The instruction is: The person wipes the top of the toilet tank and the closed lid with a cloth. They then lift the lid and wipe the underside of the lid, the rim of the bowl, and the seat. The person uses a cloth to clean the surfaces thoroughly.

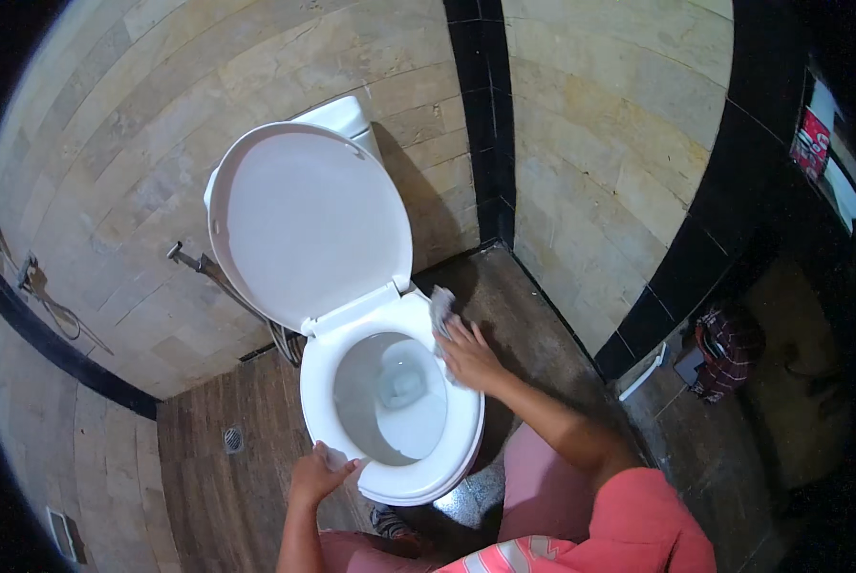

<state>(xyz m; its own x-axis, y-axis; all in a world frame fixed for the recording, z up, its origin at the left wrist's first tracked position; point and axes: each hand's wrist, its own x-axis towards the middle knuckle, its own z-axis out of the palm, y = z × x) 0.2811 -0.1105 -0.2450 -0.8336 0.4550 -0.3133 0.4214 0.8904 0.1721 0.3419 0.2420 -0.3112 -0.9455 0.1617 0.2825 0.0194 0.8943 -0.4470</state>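
Observation:
A white toilet stands before me with its lid (pixel 318 225) raised against the tank (pixel 336 118). The seat (pixel 417 481) is down around the bowl (pixel 392 401), where some water shows at the bottom. My right hand (pixel 471 356) presses a light grey cloth (pixel 442 308) onto the right side of the seat; part of the cloth is hidden under the palm. At the seat's front left edge rests my left hand (pixel 319 473), its thumb on top and its fingers partly hidden at the rim.
A bidet sprayer (pixel 184 254) with its hose hangs on the tiled wall left of the toilet. The wood-look floor has a round drain (pixel 233 440). To the right are a dark floor ledge, a white-handled object (pixel 643 372) and a plaid cloth (pixel 732 351). A wall tap (pixel 27 272) is far left.

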